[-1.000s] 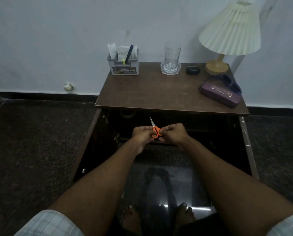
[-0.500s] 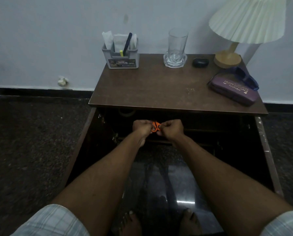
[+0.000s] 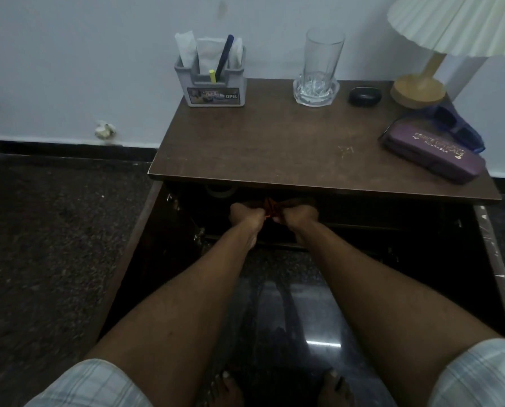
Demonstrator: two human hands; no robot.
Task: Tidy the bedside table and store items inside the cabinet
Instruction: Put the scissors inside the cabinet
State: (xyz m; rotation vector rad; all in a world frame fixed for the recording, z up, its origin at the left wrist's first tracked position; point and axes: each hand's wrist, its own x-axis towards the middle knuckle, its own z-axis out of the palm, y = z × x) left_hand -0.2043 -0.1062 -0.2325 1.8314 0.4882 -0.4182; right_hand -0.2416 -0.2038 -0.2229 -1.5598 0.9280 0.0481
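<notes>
Small orange-handled scissors (image 3: 269,210) sit between my two hands, just under the front edge of the brown bedside table (image 3: 274,148), inside the dark open cabinet (image 3: 362,230). My left hand (image 3: 245,214) and my right hand (image 3: 296,212) both pinch the orange handles, fingers curled. The blades are hidden in the shadow. On the tabletop stand a grey organiser (image 3: 213,80) with papers and a pen, a clear glass (image 3: 320,66) on a glass coaster, a small black case (image 3: 364,96), and a purple glasses case (image 3: 433,151) with blue sunglasses (image 3: 453,124) against it.
A lamp (image 3: 421,83) with a pleated shade stands at the table's back right. The left cabinet door (image 3: 134,259) and the right cabinet door (image 3: 495,274) swing out towards me. A roll of tape (image 3: 219,190) lies on the upper shelf. My bare feet rest on the glossy floor.
Both hands have carried the scissors forward and into the cabinet, under the tabletop's edge. The blade that showed earlier is now lost in the dark. The camera has moved closer.
</notes>
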